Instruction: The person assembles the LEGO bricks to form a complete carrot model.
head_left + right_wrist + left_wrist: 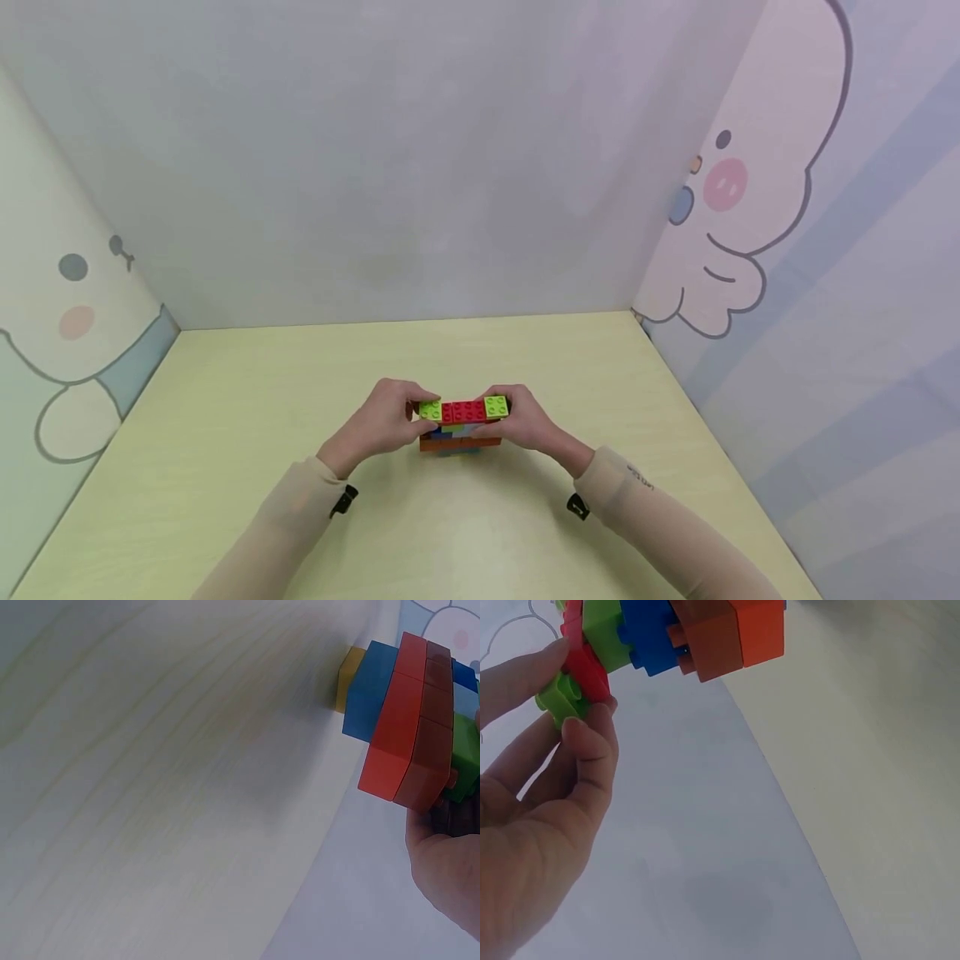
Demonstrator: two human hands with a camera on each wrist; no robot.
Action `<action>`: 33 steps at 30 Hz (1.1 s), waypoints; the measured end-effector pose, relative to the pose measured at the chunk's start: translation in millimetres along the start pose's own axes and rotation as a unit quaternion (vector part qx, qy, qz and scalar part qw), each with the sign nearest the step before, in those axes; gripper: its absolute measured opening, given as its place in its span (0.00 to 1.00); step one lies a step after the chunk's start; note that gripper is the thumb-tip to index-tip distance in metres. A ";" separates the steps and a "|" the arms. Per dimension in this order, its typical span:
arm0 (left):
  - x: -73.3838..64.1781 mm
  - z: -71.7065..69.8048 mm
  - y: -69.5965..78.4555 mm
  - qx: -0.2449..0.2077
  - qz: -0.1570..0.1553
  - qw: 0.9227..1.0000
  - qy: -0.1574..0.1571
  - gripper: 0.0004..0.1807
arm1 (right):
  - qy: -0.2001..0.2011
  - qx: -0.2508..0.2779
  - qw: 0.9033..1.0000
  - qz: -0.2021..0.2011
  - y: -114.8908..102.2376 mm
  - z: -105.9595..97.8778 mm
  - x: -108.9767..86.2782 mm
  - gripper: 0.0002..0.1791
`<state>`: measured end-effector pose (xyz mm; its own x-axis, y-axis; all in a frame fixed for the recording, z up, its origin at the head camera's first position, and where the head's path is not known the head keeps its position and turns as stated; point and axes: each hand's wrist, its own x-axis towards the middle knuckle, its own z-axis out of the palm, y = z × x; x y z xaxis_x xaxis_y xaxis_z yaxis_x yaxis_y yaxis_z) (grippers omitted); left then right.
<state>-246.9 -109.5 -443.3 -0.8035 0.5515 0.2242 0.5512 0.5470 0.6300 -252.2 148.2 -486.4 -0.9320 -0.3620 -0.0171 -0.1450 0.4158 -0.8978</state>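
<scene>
Between both hands is a build of toy building bricks (468, 411), with studs showing along its top. Red bricks (463, 412) run across that top, with a lime green brick at either end. My left hand (386, 419) pinches the left end, its thumb and fingers around the lime brick (557, 696) and the red row. At the opposite end, my right hand (522, 418) grips the build from the side. Lower layers show blue, green, brown and orange-red bricks (391, 731), with a blue brick (370, 691) and a yellow one (347, 679) underneath. The right fingertips are mostly hidden in the right wrist view.
A pale yellow wooden table (465, 533) lies beneath the hands. Grey-white wall panels (390, 167) enclose its back and sides, with cartoon figures printed at left and right. Black straps or clips (344, 501) hang at both wrists.
</scene>
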 end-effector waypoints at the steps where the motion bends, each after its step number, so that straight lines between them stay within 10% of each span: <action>1: 0.0 0.2 -0.1 -0.001 0.001 1.000 0.001 0.18 | 0.000 -0.001 1.000 0.000 0.0 -0.3 -0.1 0.19; 33: 0.9 5.4 -1.8 -0.027 -0.028 0.999 0.012 0.17 | 0.001 0.012 1.000 0.004 -2.2 0.7 -1.7 0.19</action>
<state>-247.5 -106.6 -448.2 -0.8388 0.5044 0.2050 0.4922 0.5413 0.6818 -250.0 147.4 -484.7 -0.9337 -0.3573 -0.0229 -0.1302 0.3985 -0.9079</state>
